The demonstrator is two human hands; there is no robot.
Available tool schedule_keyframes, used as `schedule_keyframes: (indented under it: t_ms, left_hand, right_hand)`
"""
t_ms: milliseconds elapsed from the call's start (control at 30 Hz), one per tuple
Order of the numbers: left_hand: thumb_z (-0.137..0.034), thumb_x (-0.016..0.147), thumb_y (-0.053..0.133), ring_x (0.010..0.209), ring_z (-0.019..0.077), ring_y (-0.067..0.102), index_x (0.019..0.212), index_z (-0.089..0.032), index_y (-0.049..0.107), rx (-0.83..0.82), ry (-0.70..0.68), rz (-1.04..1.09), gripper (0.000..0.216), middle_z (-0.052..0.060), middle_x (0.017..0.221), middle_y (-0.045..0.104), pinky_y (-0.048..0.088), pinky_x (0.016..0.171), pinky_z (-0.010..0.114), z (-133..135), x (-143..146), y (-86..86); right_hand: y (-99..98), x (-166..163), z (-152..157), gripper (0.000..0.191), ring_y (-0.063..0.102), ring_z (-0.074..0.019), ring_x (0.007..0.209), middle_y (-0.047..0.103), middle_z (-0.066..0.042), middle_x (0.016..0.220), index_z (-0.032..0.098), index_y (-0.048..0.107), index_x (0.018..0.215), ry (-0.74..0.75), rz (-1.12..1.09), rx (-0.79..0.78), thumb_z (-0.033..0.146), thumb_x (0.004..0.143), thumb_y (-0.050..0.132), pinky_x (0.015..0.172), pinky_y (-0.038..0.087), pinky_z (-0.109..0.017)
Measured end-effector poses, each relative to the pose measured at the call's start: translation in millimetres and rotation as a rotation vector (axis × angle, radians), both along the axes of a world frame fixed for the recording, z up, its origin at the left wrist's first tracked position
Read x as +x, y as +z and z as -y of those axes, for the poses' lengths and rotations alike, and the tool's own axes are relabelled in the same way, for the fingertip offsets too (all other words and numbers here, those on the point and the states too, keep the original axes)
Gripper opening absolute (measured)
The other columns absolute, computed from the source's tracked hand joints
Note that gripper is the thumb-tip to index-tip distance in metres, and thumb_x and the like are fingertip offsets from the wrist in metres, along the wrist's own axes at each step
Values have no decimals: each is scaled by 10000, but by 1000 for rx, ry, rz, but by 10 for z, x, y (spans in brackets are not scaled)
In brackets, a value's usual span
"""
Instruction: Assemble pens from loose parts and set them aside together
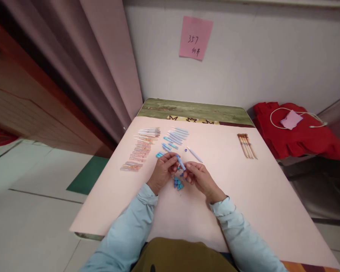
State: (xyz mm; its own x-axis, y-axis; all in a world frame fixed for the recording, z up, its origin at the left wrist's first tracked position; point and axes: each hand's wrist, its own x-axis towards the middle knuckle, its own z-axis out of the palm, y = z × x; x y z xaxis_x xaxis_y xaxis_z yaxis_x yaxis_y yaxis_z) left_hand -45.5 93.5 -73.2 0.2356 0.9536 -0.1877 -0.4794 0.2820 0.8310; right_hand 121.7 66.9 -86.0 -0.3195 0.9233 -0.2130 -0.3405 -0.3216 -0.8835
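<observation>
Pen barrel [180, 162] partly behind left fingers [170, 161]

Quick tally: one blue pen barrel [180, 162], one thin white refill [194, 154], one tiny blue ring [185, 150], four brown pens [246, 146], one pink note [195, 37], one red cloth [297, 136], and loose blue bits [178, 184] too bunched to count.

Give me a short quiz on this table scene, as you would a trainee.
1. True or false: the brown sticks lie right beside the left hand.
2. What does the left hand hold? A) a blue pen tube B) a red cloth C) a white cable
3. Fill in: the note on the wall is ____ in colour.
Key: 1 false, they lie far off to the right, apart from both hands; 2 A; 3 pink.
</observation>
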Motion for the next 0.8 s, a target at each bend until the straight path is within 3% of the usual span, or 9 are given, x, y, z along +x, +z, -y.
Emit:
schedule_keyframes:
  t_ms: [300, 667, 800]
  left_hand:
    - [-286, 709, 799, 470, 67, 476, 880, -171, 619, -11, -9, 0, 273, -43, 607, 581, 325, 448, 196, 26, 38, 7]
    - [-322, 746, 775, 482, 75, 468, 766, -145, 632, 69, -193, -100, 228, 0, 611, 606, 319, 480, 222, 94, 91, 6]
    - [-331, 787, 739, 490, 83, 479, 808, -160, 618, 99, -168, -84, 210, -15, 579, 589, 331, 495, 221, 99, 93, -17]
  right_hand:
    - [-23, 16, -2, 288, 488, -63, 436, 659, 7, 616, 157, 705, 859, 15, 68, 32, 430, 791, 764, 417, 350, -183]
    - [-42, 8, 10, 408, 440, -57, 377, 599, 18, 547, 164, 642, 736, 22, -11, 16, 554, 855, 658, 361, 301, -174]
    - [-42, -5, 10, 402, 479, -67, 405, 623, 3, 585, 161, 660, 765, -22, -44, 24, 550, 867, 645, 376, 325, -176]
